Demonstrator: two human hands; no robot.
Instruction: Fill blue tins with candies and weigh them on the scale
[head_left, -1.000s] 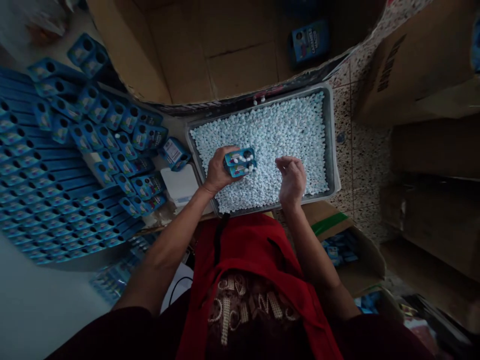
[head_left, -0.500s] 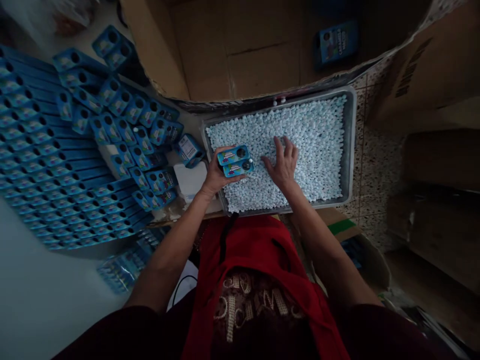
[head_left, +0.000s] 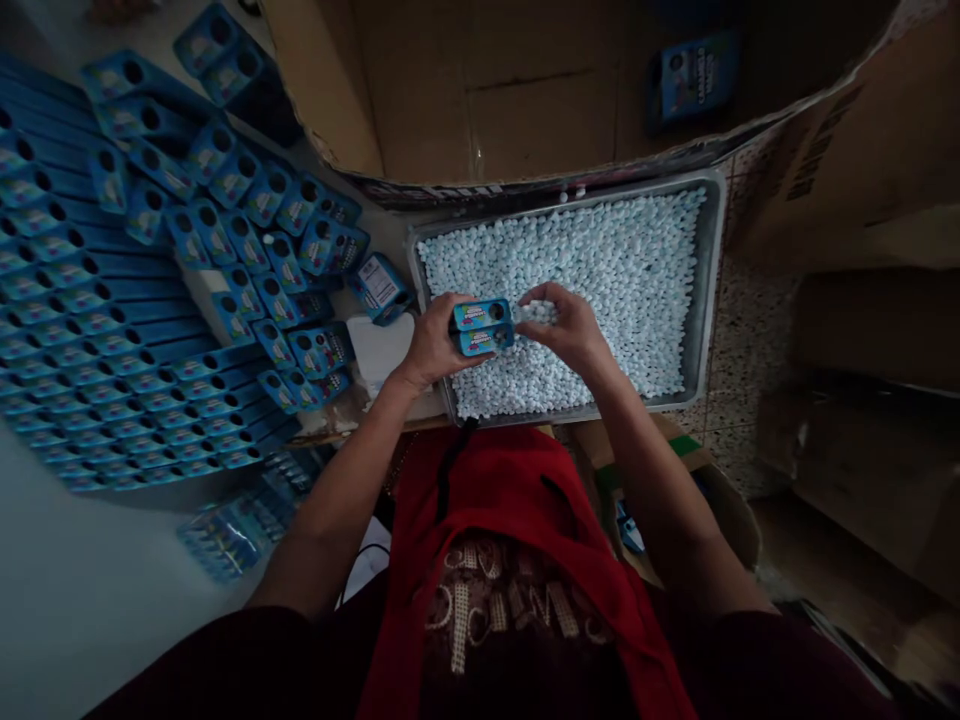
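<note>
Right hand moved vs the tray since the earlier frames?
Yes. Judged against the tray, the right hand has shifted toward the tray's left side, its fingertips now close to the blue boxes in the left hand.

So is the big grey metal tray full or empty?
Full across: small white pieces cover the rectangular grey metal tray wall to wall. How deep, I can't tell.

We are seeing pale blue and white candies (head_left: pixel 570 250) filling a grey metal tray (head_left: pixel 715 260); blue cartons (head_left: pixel 484 328) are showing dark round spots, a red apron (head_left: pixel 502 480) is glowing, and speckled floor tiles (head_left: pixel 739 345) are mixing brown and cream.
</note>
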